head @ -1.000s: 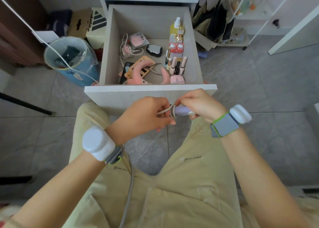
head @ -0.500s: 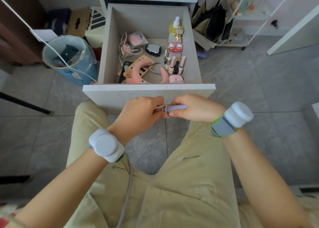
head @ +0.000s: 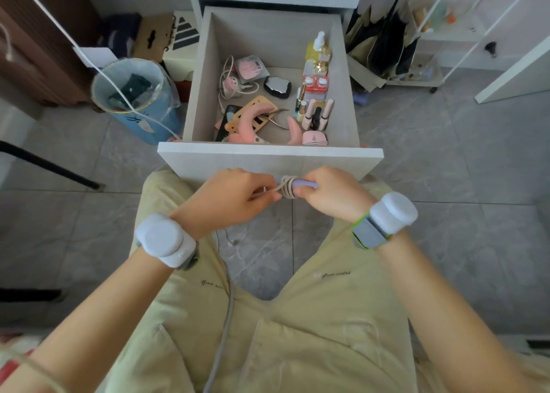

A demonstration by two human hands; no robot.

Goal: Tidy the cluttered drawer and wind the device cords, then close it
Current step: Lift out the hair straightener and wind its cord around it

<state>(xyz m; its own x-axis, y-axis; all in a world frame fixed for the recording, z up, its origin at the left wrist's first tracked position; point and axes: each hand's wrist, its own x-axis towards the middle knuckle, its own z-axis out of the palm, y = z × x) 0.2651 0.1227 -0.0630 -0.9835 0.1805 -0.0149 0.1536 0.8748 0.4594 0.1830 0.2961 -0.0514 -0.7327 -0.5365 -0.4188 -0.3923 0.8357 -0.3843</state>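
Head camera looks down at a person who sits in front of an open drawer point(head: 268, 158). Both hands are just below the drawer front, above the knees. The right hand point(head: 331, 194) has its fingers curled around a small lavender device point(head: 304, 183) and grips it, so only one end of the device shows. A beige cord point(head: 287, 188) lies in several loops around this end. The left hand point(head: 235, 203) is closed on the free part of the cord and pinches it between thumb and fingers, just beside the loops. Each wrist carries a white band.

Inside the drawer, a pink curved device point(head: 252, 119) lies near the front wall, with metal nippers point(head: 277, 115) beside it. A row of nail polish bottles point(head: 317, 113) stands by the right wall, and a yellow bottle point(head: 318, 50) is in the back right corner. A small pink plug with a loose cord point(head: 231, 85) lies at the back left, near a black and silver case point(head: 277, 87). A blue bin point(head: 140, 104) stands on the floor, left of the drawer.
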